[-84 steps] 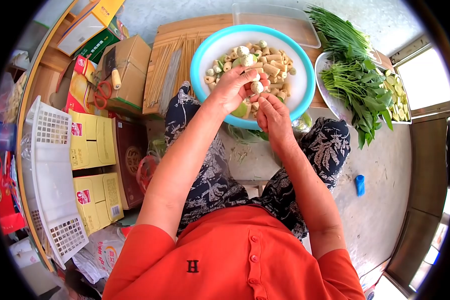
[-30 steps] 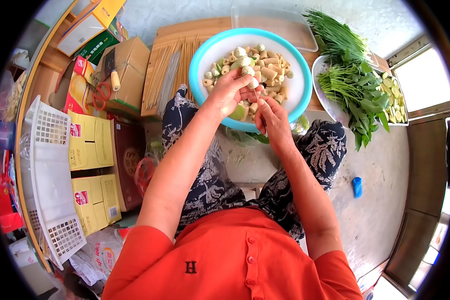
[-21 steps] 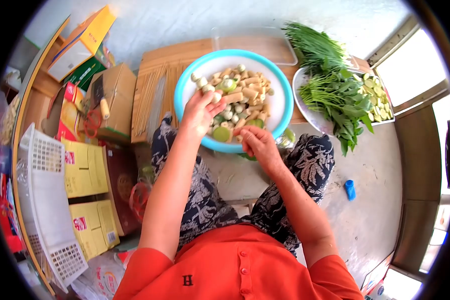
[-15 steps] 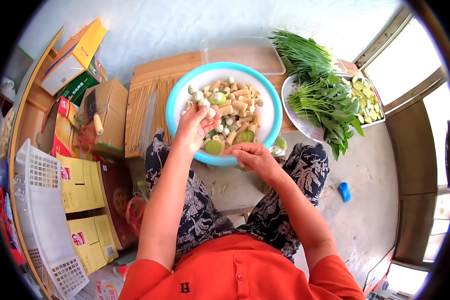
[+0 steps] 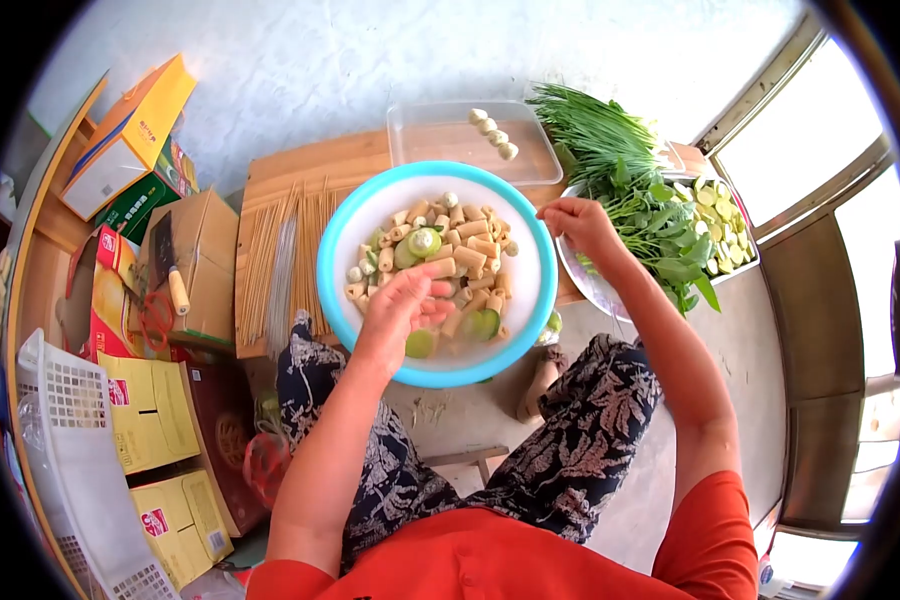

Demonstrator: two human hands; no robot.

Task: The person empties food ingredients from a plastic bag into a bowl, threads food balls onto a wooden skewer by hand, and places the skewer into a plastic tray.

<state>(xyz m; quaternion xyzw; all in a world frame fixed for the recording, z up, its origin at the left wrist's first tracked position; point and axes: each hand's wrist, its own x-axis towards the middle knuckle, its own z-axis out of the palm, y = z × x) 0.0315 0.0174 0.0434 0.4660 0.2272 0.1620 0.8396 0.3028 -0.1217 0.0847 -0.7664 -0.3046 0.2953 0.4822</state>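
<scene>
My right hand [image 5: 582,225] is pinched closed at the right rim of the blue-edged basin [image 5: 338,235]. It grips the end of a thin skewer, whose shaft barely shows. At the skewer's far end several small, pale round balls [image 5: 493,134] sit in a row over the clear plastic tray [image 5: 425,140]. My left hand [image 5: 402,315] hangs above the front left of the basin, fingers loosely apart and holding nothing. Inside the basin lie tan tube-shaped pieces [image 5: 478,250], more pale balls [image 5: 358,272] and green round slices [image 5: 422,243].
Bare skewers [image 5: 260,265] lie on the wooden table [image 5: 270,170], left of the basin. To the right are leafy greens [image 5: 660,245], long green stalks [image 5: 590,125] and a tray of sliced rounds [image 5: 720,220]. Cardboard boxes [image 5: 205,250] and a white plastic basket [image 5: 75,450] stand left.
My right hand has moved up and right from the basin's front rim, carrying the skewer with the balls towards the clear tray. My left hand has let go of the balls and lowered slightly.
</scene>
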